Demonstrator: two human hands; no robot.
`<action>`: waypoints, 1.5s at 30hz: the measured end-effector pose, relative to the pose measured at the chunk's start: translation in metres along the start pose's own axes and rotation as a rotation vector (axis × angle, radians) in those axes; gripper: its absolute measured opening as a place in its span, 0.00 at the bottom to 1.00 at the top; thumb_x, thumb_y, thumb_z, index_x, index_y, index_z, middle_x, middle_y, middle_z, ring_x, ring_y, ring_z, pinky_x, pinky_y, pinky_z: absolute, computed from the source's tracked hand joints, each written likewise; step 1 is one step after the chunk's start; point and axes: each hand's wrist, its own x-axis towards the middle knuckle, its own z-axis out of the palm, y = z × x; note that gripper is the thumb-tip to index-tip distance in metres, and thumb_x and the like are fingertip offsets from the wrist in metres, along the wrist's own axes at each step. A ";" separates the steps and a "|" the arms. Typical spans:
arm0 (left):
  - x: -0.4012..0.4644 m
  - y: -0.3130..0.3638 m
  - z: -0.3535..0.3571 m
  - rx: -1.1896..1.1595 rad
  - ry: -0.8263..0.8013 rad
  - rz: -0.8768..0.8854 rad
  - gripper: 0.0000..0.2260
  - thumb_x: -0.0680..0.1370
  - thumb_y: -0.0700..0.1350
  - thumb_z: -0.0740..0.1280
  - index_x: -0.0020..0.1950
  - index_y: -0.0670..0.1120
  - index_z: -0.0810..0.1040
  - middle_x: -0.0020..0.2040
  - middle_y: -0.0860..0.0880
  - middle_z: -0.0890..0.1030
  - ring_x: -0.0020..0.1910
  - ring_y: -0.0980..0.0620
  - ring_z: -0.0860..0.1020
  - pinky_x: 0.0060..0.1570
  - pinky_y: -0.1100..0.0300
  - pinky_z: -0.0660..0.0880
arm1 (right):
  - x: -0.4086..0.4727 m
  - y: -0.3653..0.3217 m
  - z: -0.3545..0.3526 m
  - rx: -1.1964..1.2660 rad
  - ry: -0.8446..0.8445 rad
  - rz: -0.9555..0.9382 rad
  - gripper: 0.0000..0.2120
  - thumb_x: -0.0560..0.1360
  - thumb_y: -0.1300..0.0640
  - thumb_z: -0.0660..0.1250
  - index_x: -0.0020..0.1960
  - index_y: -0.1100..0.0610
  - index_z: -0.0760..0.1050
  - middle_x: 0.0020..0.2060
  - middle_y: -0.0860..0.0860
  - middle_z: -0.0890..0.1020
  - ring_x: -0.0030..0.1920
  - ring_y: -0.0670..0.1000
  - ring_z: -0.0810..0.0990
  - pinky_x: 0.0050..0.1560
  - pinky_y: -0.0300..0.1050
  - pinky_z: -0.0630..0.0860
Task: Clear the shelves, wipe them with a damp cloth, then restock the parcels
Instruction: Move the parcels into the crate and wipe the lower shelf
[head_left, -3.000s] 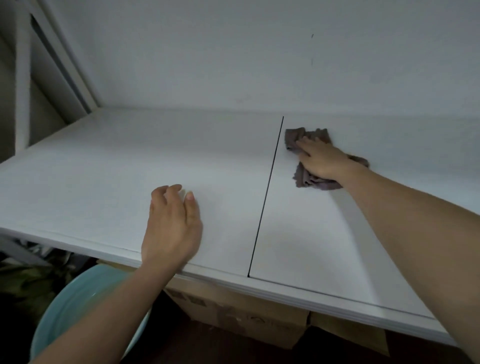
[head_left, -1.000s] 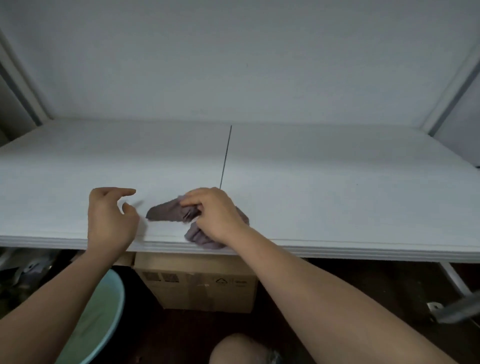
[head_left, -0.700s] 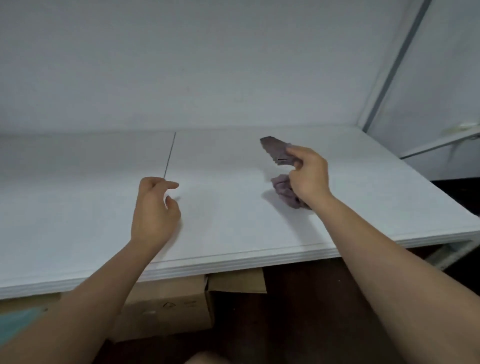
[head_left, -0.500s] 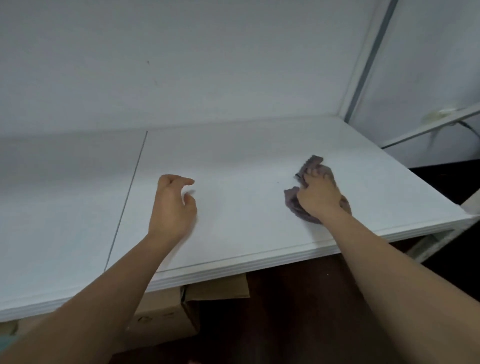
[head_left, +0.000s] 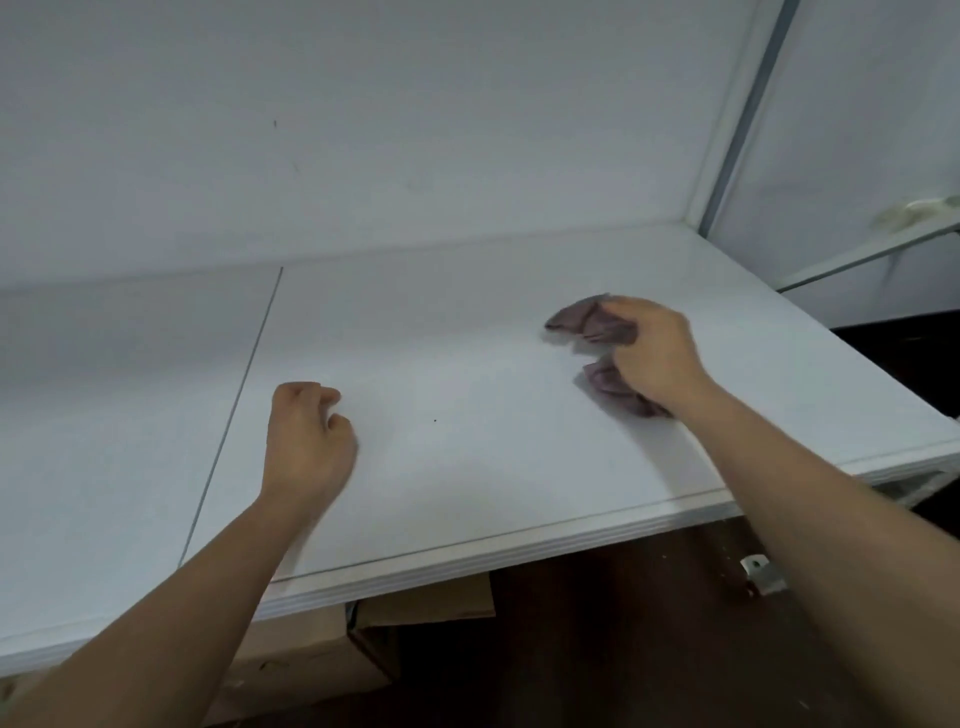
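A white shelf board (head_left: 467, 467) spans the view, with a thin seam (head_left: 244, 374) running front to back on its left part. My right hand (head_left: 654, 358) grips a crumpled grey-purple cloth (head_left: 592, 325) on the right part of the shelf; part of the cloth bunches under the palm. My left hand (head_left: 306, 447) rests on the shelf near the middle, just right of the seam, its fingers loosely curled and holding nothing. No parcels stand on the shelf.
A white back wall rises behind the shelf. A metal upright (head_left: 737, 119) and a neighbouring shelf (head_left: 872, 249) stand at the right. Cardboard boxes (head_left: 332, 649) sit under the shelf on a dark floor. A small metal bracket (head_left: 761, 574) lies on the floor.
My right hand carried the cloth from the seam to the shelf's right part, then moved it a little farther back. My left hand shifted right of the seam. The view turned right.
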 end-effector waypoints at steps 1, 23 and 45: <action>-0.001 -0.001 0.003 -0.010 -0.002 -0.005 0.15 0.77 0.35 0.60 0.63 0.40 0.74 0.64 0.45 0.69 0.60 0.50 0.73 0.58 0.60 0.69 | 0.014 0.019 -0.020 -0.068 0.003 0.051 0.18 0.71 0.68 0.61 0.55 0.53 0.80 0.57 0.51 0.81 0.52 0.49 0.83 0.52 0.45 0.80; -0.015 -0.062 -0.132 0.056 0.335 -0.070 0.14 0.77 0.32 0.58 0.58 0.42 0.78 0.63 0.43 0.72 0.61 0.47 0.72 0.54 0.62 0.64 | -0.139 -0.102 0.204 -0.468 -0.735 -0.554 0.29 0.77 0.58 0.62 0.77 0.55 0.62 0.78 0.50 0.58 0.78 0.53 0.54 0.76 0.53 0.51; -0.053 -0.200 -0.201 0.467 0.206 -0.531 0.14 0.78 0.42 0.59 0.60 0.34 0.70 0.68 0.33 0.66 0.70 0.36 0.59 0.71 0.41 0.52 | -0.022 -0.104 0.269 -0.730 -0.466 -0.195 0.25 0.80 0.53 0.53 0.77 0.56 0.58 0.77 0.51 0.58 0.77 0.58 0.53 0.74 0.57 0.55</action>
